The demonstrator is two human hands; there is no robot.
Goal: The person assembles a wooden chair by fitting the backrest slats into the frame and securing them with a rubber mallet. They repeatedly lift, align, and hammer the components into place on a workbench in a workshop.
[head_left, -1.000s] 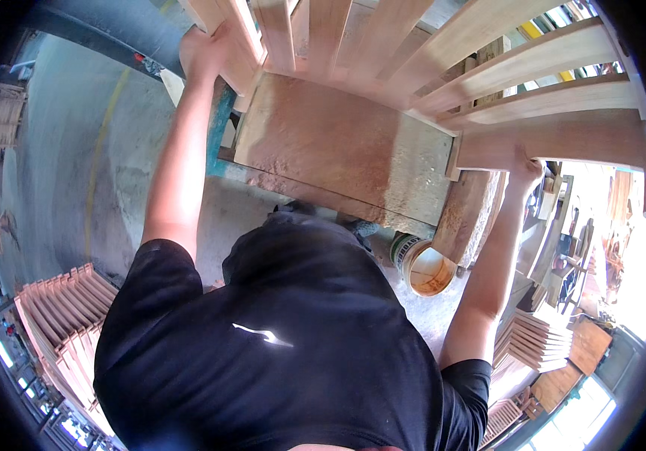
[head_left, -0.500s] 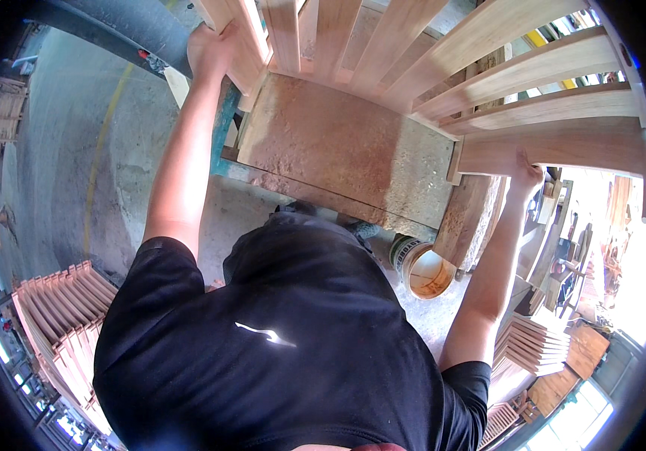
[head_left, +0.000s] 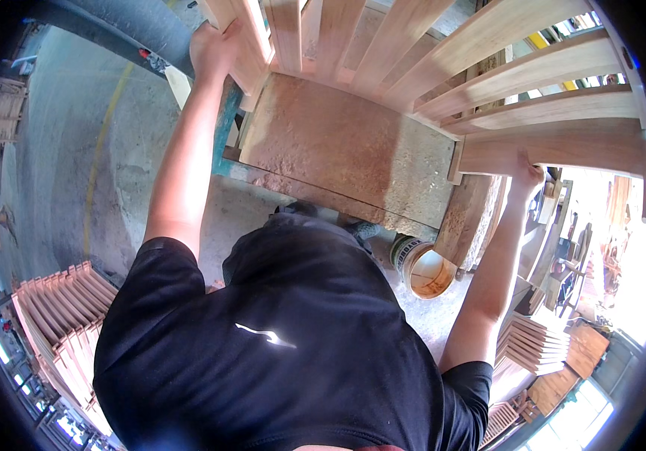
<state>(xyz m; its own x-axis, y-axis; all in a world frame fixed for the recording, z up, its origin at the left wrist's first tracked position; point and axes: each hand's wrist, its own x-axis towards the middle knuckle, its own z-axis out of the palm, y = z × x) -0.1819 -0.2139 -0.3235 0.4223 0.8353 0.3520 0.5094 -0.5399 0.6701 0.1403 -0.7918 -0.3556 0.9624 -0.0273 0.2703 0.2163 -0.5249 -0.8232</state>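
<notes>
A slatted wooden frame of pale, smooth wood stands upright at the far side of a worn, dusty workbench top. Its slats fan out in the wide view. My left hand is closed round the frame's left outer post, thumb on the near side. At the right, my right hand grips the lower edge of the wide outer post, with its fingers partly hidden behind the wood. Both arms are stretched out to either side of the bench.
Below the bench's right front corner stands a bucket with brown residue inside. Stacked slatted wooden pieces are at the lower left, another stack at the lower right. A dark blue-grey beam runs across the upper left.
The frame and both hands have hardly moved; the whole view has shifted very slightly. Both hands keep their grip on the frame.
</notes>
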